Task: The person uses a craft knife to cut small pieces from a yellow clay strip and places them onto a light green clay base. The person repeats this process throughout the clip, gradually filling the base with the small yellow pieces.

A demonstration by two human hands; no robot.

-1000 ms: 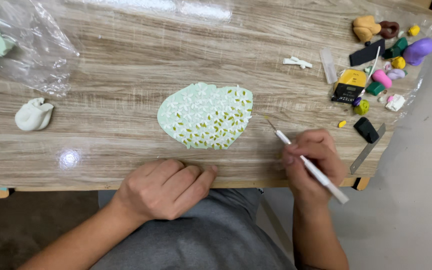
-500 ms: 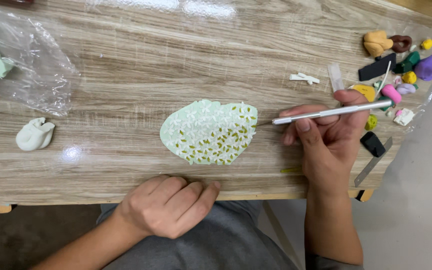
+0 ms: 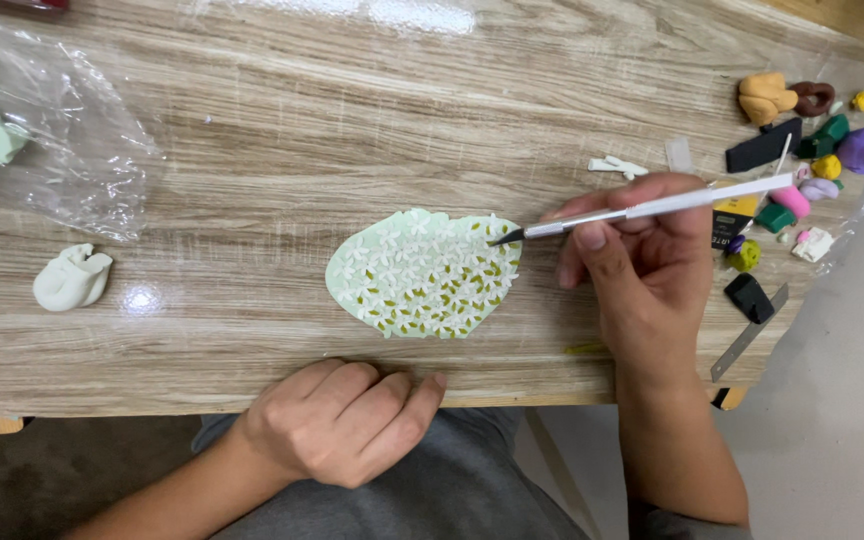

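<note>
Pale green clay slab [image 3: 422, 275] patterned with white flowers and olive leaves, white clay lump [image 3: 72, 279], brown woodgrain table [image 3: 352, 130]

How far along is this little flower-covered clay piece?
Mostly done, it seems: the pale green clay slab is nearly covered in tiny white flowers and olive leaves. In hand: the right hand holds a thin tool, tip at the slab's right edge. The left hand rests idle. Any remaining gaps are too small to judge.
</note>
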